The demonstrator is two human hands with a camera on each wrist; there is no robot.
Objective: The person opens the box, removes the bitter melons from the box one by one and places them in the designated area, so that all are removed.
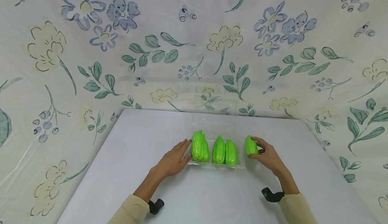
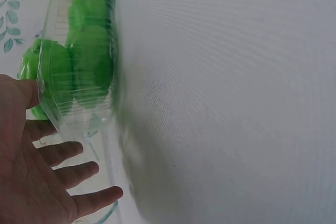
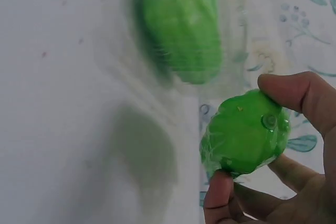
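A clear plastic clamshell box (image 1: 240, 161) lies on the table with its lid raised at the back. Several bright green, ribbed, vegetable-shaped pieces (image 1: 219, 150) stand in it, a stacked group at its left end and a pair near the middle. My left hand (image 1: 174, 158) touches the box's left end, fingers spread and fairly straight; thumb and forefinger meet the rim in the left wrist view. Just right of the box, my right hand (image 1: 269, 155) pinches another green ribbed piece (image 3: 244, 132) between thumb and fingers. Clear wrap covers that piece, and its round stem end faces the right wrist camera.
The white table (image 1: 121, 183) extends on all sides of the box. Its back edge meets a flower-patterned cloth (image 1: 188, 59), which also hangs at the left and right. Black wrist mounts (image 1: 272, 195) sit at both cuffs.
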